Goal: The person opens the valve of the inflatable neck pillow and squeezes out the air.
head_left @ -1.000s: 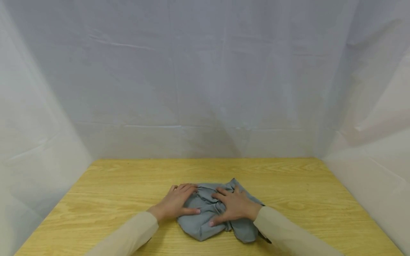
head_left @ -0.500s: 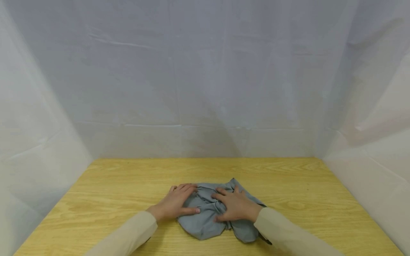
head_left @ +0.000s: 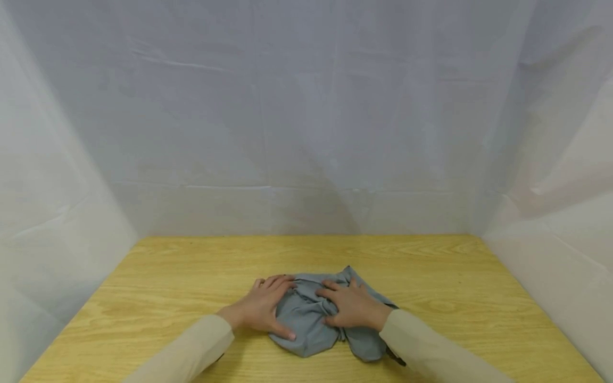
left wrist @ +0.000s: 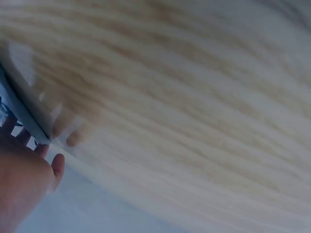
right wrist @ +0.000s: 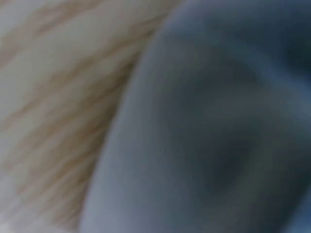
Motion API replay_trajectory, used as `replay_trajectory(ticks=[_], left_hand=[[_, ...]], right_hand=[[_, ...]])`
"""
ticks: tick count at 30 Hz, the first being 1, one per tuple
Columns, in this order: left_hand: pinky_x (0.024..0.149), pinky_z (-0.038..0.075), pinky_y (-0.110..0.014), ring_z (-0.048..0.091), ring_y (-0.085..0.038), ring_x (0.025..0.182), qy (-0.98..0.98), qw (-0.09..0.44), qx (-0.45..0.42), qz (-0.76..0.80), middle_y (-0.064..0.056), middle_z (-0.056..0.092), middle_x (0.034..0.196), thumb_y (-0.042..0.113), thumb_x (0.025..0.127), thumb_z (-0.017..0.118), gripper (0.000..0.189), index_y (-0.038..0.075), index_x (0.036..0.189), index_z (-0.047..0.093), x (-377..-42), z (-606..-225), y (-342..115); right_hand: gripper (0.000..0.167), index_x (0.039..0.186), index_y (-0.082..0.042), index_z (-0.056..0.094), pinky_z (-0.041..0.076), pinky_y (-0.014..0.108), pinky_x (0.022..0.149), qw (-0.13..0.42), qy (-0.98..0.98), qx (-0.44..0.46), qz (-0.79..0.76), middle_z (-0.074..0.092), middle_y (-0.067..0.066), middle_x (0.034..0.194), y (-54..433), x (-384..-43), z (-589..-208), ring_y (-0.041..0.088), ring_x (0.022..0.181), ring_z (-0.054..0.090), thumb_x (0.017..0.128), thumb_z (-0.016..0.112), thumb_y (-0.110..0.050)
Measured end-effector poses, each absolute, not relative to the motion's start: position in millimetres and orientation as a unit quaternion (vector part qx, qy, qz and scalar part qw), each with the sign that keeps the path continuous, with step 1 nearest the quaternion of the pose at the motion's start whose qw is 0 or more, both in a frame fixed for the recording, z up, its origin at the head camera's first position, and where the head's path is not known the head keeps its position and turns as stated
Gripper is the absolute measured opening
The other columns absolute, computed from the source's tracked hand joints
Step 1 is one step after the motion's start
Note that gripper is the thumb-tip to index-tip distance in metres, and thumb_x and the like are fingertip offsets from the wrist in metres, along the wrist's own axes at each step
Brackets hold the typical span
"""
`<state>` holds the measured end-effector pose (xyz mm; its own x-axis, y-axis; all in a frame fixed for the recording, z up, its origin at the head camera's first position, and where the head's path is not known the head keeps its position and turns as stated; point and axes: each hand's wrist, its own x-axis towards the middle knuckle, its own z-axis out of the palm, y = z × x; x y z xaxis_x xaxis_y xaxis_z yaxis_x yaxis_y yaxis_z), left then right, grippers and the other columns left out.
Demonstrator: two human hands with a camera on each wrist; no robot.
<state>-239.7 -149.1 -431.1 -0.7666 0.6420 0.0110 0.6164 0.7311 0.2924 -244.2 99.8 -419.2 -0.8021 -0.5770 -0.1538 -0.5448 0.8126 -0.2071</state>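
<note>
Nearest: two beige sleeves, left sleeve (head_left: 189, 348) at lower left of the head view, right sleeve (head_left: 431, 343) at lower right, both angling in toward the middle. Small dark piece (head_left: 395, 358) shows by the right cuff (strap or cloth edge, can't tell).

Left hand (head_left: 262, 306), bottom centre, rests on the left edge of the cloth; fingers extended and lightly bent, thumb stuck out toward the bottom of the frame, no grasp seen. Right hand (head_left: 355, 307), just right of centre, lies palm down on top of the cloth, fingers spread, not clenched; thumb tip partly hidden.

Grey cloth (head_left: 306, 327): crumpled, bunched under and between both hands, bottom centre; one corner peaks up past the right fingers, a flap hangs toward the lower edge. Left wrist view has the fingers at the cloth's edge, far left; right wrist view is mostly blurred grey fabric at centre and right, hand not made out there.

Under it all, yellow wood-grain table (head_left: 191, 274), across the lower part of the frame. Farthest: pale, creased back sheet (head_left: 306, 117) fills the upper frame, side sheets (head_left: 52, 213) along left and right edges.
</note>
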Motion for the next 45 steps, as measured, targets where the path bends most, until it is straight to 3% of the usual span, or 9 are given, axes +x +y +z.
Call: replay_trajectory(ticks=[5,12,25,37,45], left_hand=[[0.090,0.027,-0.043,0.024,-0.026,0.133,0.932,0.033,0.338,0.131,-0.008,0.026,0.147,0.074,0.064,0.061,0.098,0.016,0.137,0.033,-239.1,-434.6,-147.1],[0.090,0.027,-0.047,0.030,-0.027,0.129,0.931,0.016,0.336,0.140,-0.009,0.033,0.144,0.070,0.067,0.063,0.091,0.014,0.134,0.038,-238.3,-433.3,-145.2],[0.088,0.027,-0.044,0.036,-0.024,0.124,0.933,0.001,0.327,0.151,-0.005,0.040,0.139,0.064,0.071,0.064,0.077,0.017,0.129,0.043,-239.4,-432.4,-144.9],[0.087,0.027,-0.046,0.039,-0.023,0.122,0.932,-0.008,0.325,0.160,-0.003,0.044,0.135,0.056,0.076,0.064,0.066,0.017,0.126,0.047,-239.7,-429.6,-142.6],[0.089,0.027,-0.051,0.035,-0.026,0.126,0.932,0.016,0.326,0.160,-0.007,0.037,0.140,0.069,0.068,0.062,0.083,0.019,0.131,0.042,-237.5,-430.8,-141.7]], right_hand=[[0.060,0.135,-0.026,0.044,0.029,0.070,0.088,0.104,0.943,-0.304,-0.087,0.036,0.001,0.145,101.6,-243.8,-419.0,0.060,0.122,0.027,0.082,0.059,-0.050],[0.079,0.139,-0.025,0.039,0.025,0.071,0.090,0.121,0.936,-0.314,-0.103,0.032,0.004,0.147,104.7,-241.4,-417.6,0.060,0.124,0.022,0.075,0.054,-0.068],[0.091,0.144,-0.025,0.028,0.023,0.070,0.092,0.164,0.920,-0.342,-0.100,0.020,0.005,0.152,110.1,-243.8,-414.6,0.064,0.125,0.015,0.070,0.064,-0.065],[0.066,0.137,-0.026,0.041,0.023,0.070,0.093,0.121,0.936,-0.318,-0.094,0.033,0.003,0.147,106.8,-241.2,-414.1,0.059,0.125,0.024,0.081,0.059,-0.055],[0.051,0.133,-0.027,0.047,0.030,0.069,0.089,0.080,0.943,-0.313,-0.074,0.040,0.001,0.143,102.3,-240.1,-418.3,0.059,0.120,0.032,0.086,0.054,-0.047]])
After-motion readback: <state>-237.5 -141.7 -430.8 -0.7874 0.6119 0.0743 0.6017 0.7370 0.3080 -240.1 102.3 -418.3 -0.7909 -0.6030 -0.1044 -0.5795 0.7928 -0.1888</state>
